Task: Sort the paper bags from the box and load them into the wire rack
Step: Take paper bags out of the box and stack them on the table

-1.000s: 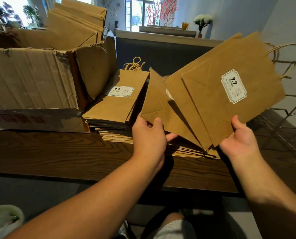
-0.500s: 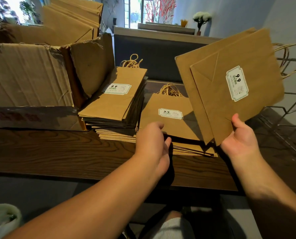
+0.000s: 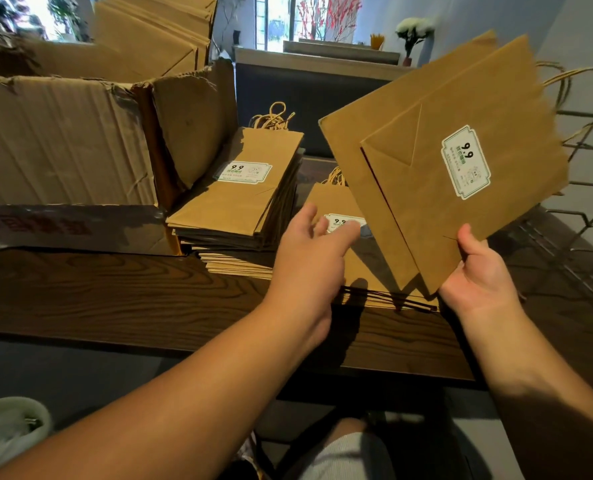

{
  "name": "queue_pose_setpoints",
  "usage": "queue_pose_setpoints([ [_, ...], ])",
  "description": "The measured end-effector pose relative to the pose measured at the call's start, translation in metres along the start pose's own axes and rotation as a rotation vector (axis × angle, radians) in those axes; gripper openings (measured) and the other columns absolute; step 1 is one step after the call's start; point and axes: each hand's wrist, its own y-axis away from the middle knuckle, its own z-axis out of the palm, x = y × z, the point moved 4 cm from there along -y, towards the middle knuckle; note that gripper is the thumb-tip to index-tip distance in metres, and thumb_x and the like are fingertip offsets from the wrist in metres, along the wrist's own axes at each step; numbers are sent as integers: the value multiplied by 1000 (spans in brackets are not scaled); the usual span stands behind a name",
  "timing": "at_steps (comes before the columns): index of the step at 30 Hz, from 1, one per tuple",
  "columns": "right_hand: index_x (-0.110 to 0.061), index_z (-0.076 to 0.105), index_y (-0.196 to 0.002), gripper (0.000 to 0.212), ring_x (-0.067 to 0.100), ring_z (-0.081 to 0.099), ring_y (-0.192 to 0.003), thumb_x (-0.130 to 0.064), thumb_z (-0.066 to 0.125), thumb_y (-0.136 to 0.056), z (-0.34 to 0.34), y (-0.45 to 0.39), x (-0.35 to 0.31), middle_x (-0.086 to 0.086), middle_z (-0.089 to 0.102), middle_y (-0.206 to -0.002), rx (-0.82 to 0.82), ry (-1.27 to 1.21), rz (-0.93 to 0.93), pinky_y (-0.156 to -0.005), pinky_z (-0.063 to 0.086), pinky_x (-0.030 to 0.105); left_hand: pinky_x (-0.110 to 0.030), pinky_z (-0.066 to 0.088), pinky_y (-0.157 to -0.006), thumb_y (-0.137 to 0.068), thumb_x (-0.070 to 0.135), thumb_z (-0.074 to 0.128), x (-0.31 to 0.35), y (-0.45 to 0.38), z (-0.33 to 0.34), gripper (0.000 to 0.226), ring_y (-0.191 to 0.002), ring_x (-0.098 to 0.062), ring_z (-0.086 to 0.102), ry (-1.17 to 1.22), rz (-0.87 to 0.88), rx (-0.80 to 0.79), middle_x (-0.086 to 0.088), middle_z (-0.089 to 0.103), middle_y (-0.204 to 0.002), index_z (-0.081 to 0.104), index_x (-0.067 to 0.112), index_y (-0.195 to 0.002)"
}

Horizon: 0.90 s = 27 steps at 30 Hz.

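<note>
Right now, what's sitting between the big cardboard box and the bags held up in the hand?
In the head view, two piles of paper bags: a tall pile beside the box and a lower pile under the held bags.

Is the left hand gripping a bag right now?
No, the left hand hovers open over the right-hand stack, holding nothing, while the right hand holds the lifted bags.

A dark wooden table [image 3: 115, 299] fills the middle. At twelve o'clock a bright window [image 3: 277, 19] lets in daylight. A pale blue wall [image 3: 478, 26] stands at one o'clock, with white flowers [image 3: 414, 27] on a ledge [image 3: 322, 65]. The grey floor [image 3: 63, 375] lies at seven o'clock.
</note>
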Motion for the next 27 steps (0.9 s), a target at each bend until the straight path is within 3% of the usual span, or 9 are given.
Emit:
queue_pose_setpoints([
  [2, -25, 62, -126, 28, 25, 72, -103, -21, 44, -105, 5, 3, 1, 6, 74, -115, -29, 8, -6, -75, 61, 50, -41, 54, -98, -97, 17, 65, -4, -4, 7, 57, -119, -17, 64, -20, 30, -94, 3, 64, -135, 43, 33, -146],
  [5, -25, 75, -111, 34, 24, 72, -105, -20, 42, -105, 11, 6, 2, 6, 73, -120, -87, 53, -10, -72, 62, 45, -50, 57, -92, -96, 16, 66, -8, -15, 7, 22, -103, -19, 71, -107, 140, -4, 6, 75, -107, 64, 30, -112],
  [8, -24, 59, -127, 29, 26, 71, -106, -29, 39, -107, 14, 9, 1, 7, 72, -121, -75, 80, 9, -74, 61, 49, -46, 61, -80, -97, 6, 56, -7, -19, 4, 24, -96, -23, 71, -86, 164, 57, -1, 75, -102, 66, 26, -107],
  [12, -27, 52, -136, 34, 29, 70, -108, -37, 36, -107, 6, 7, -5, 9, 70, -125, 9, 24, 6, -79, 60, 53, -45, 55, -98, -98, 4, 51, 8, -17, -4, 33, -101, -14, 67, -101, 294, 146, 10, 68, -100, 58, 36, -94],
  [15, -20, 53, -137, 44, 21, 75, -93, -43, 31, -107, 3, 9, -3, 8, 76, -108, 20, 17, 53, -65, 63, 37, -50, 51, -103, -95, 8, 51, 17, -16, -6, 32, -113, -17, 64, -191, 430, 184, 5, 69, -115, 64, 29, -116],
  [18, -15, 63, -103, 41, 6, 68, -54, -42, 33, -106, 12, 18, 0, -2, 71, -66, -13, -53, 110, -43, 51, 19, -45, 48, -108, -97, 0, 48, 21, -16, -4, 47, -124, -14, 58, -338, 523, 145, 5, 66, -127, 58, 22, -137],
  [21, -19, 63, -96, 26, 0, 61, -50, -42, 53, -88, 17, 20, 0, -9, 66, -64, -32, -92, 118, -43, 46, 12, -36, 47, -110, -90, -16, 43, 22, -17, 1, 73, -138, -12, 46, -428, 622, -5, 3, 54, -146, 45, 24, -150],
  [24, -18, 65, -91, 29, 0, 61, -51, -43, 56, -81, 17, 17, -4, -10, 65, -67, -47, -99, 109, -44, 45, 10, -23, 33, -117, -83, -23, 44, 20, -18, 7, 89, -147, -4, 29, -524, 760, -119, 6, 37, -160, 34, 28, -156],
  [27, -16, 69, -83, 39, 0, 61, -51, -43, 47, -100, 17, 19, -6, -9, 66, -68, -70, -170, 122, -43, 44, 11, -43, 29, -123, -82, -21, 51, 16, -22, 16, 88, -153, -17, 21, -698, 884, -169, 0, 32, -163, 34, 25, -156],
])
